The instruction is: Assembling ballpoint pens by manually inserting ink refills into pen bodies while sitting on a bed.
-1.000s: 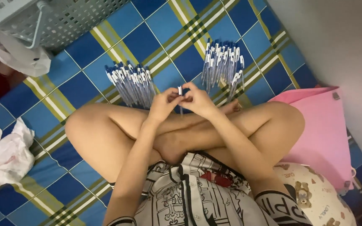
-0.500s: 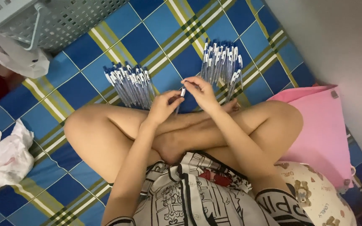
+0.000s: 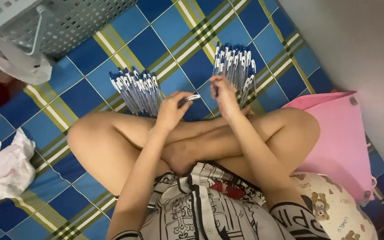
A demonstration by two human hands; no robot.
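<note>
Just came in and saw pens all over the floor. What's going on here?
A person sits cross-legged on a blue checked mat. The left hand holds a single pen, while the right hand is raised just beside its tip, in front of the right pile of pens. A second pile lies fanned out by the left knee. A pink bag and a grey basket sit nearby.

Left hand [image 3: 170, 109] and right hand [image 3: 224, 94] raised apart, fingers curled.
</note>
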